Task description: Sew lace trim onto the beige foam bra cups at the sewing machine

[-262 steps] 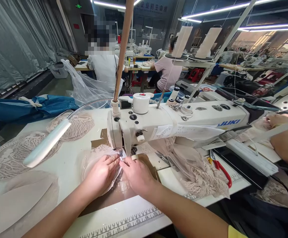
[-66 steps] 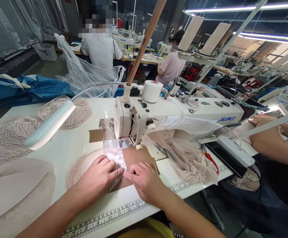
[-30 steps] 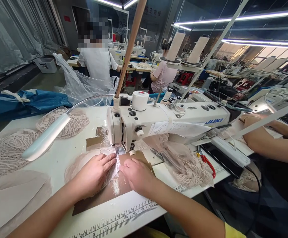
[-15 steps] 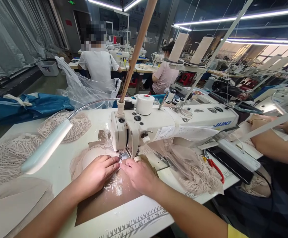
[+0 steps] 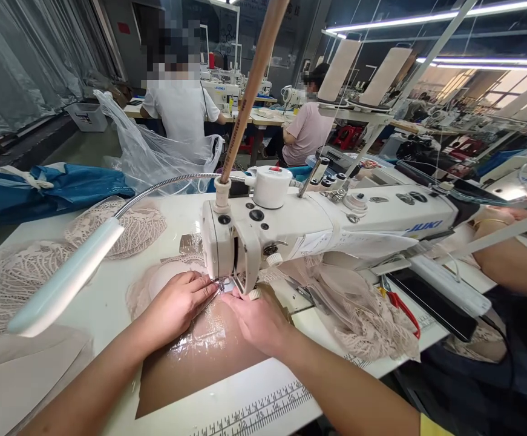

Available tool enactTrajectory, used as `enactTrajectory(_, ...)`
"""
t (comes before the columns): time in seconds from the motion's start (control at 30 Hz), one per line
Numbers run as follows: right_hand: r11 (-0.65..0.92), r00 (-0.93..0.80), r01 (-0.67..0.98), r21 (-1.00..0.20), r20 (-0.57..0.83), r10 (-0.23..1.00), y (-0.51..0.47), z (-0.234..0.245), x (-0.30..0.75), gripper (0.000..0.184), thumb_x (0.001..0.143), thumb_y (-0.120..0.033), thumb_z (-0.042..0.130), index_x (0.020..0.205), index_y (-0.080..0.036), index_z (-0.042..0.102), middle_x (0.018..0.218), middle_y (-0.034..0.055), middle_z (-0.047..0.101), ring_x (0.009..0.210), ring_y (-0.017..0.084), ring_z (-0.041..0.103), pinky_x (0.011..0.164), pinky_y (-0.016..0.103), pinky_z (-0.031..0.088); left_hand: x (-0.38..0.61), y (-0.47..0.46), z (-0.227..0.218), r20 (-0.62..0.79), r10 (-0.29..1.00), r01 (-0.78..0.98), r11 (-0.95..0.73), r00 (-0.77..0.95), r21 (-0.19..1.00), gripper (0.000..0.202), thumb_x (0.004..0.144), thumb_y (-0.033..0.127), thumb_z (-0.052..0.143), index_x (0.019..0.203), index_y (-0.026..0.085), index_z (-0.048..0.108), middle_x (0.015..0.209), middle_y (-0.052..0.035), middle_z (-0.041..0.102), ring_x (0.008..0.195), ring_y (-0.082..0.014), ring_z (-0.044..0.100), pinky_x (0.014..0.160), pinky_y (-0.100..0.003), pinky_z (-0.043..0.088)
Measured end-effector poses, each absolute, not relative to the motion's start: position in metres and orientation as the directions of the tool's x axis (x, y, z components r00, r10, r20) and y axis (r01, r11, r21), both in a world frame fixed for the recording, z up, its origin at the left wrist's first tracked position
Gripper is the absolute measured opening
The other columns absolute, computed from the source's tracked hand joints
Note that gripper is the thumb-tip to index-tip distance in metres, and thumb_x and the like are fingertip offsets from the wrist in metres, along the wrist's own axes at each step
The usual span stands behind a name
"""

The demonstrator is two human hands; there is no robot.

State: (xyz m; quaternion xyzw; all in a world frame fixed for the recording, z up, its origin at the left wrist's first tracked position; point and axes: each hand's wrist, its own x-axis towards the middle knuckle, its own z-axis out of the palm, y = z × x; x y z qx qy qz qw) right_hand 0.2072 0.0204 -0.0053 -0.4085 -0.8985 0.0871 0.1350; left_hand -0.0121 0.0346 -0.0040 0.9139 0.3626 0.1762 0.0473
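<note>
At the front of a white sewing machine (image 5: 372, 215), both hands bear down on the work beside the presser foot (image 5: 224, 284). My left hand (image 5: 182, 303) is curled with its fingers together, its tips holding a beige lace piece (image 5: 140, 289) just left of the foot. On the other side, my right hand (image 5: 263, 318) pinches the edge of the same work with thumb and forefinger; the fabric between them is mostly hidden. A glossy brown sheet (image 5: 190, 375) lies on the machine bed under both hands.
A lit lamp (image 5: 68, 278) hangs over the left side, near more lace pieces (image 5: 118, 227). To the right are a lace bundle (image 5: 358, 303), red-handled scissors (image 5: 406, 312) and a black phone (image 5: 431, 303). Another person's arm (image 5: 508, 260) reaches in at far right.
The view has shifted slightly, so the machine and right-hand items appear farther right. My right fingertips have moved a little away from my left ones, opening a small gap at the foot.
</note>
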Motion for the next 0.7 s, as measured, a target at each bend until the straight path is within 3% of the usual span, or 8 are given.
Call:
enactTrajectory(0.23,0.65,-0.611,0.697,-0.303,0.223,0.76,0.022,-0.004,0.207,0.034,0.085,-0.01,0.049,0.112,-0.021,0.068,0.095,0.0073,0.066,0.085,0.02,0.057,0.071,0.028,0.041,-0.014,0.034,-0.006,0.251,0.707,0.694,-0.703,0.661,0.155,0.035,0.091,0.01,0.044,0.12,0.018,0.062,0.112,-0.0105,0.068,0.101,-0.0283,0.056,0.083,-0.043,0.049)
enactTrajectory(0.43,0.614,-0.577,0.705,-0.354,0.217,0.787,0.02,-0.004,0.209,0.033,0.087,-0.011,0.048,0.11,-0.022,0.069,0.087,0.0057,0.067,0.076,0.018,0.057,0.066,0.026,0.041,-0.016,0.02,0.004,0.182,0.799,0.801,-0.593,0.573,0.081,0.032,0.088,0.013,0.045,0.115,0.012,0.063,0.108,-0.0153,0.064,0.093,-0.0293,0.058,0.077,-0.043,0.05)
enactTrajectory(0.7,0.577,-0.515,0.743,-0.337,0.262,0.816,0.021,-0.007,0.212,0.03,0.09,-0.013,0.045,0.103,-0.02,0.071,0.098,0.0082,0.068,0.087,0.022,0.056,0.077,0.032,0.043,-0.004,-0.004,0.018,0.032,0.855,0.825,-0.508,0.517,0.247,0.034,0.096,0.024,0.035,0.095,0.015,0.068,0.087,-0.0096,0.061,0.079,-0.0236,0.059,0.068,-0.037,0.05)
